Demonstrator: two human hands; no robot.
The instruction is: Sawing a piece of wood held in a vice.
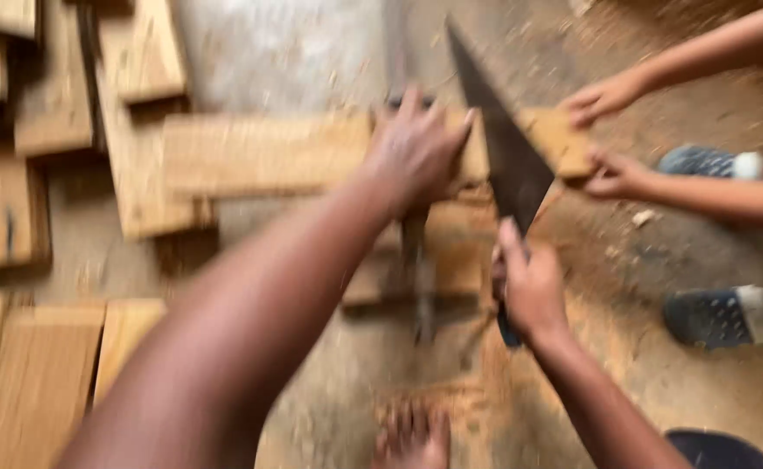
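The right hand (531, 291) is wrapped tight around the handle of a handsaw (505, 156), forefinger stretched along it; the dark blade rises from there and cuts into a plank (264, 155). The left hand (416, 152) lies flat on that plank, fingers spread, touching the blade's left side. Beyond the blade, another person's two hands (611, 135) grip the plank's end. Loose boards (47, 365) lie left of the plank on the sawdust-strewn floor (624, 260).

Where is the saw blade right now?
In the head view, the saw sits right of centre, its blade across the plank, between the left hand pressing the plank and another person's hands.
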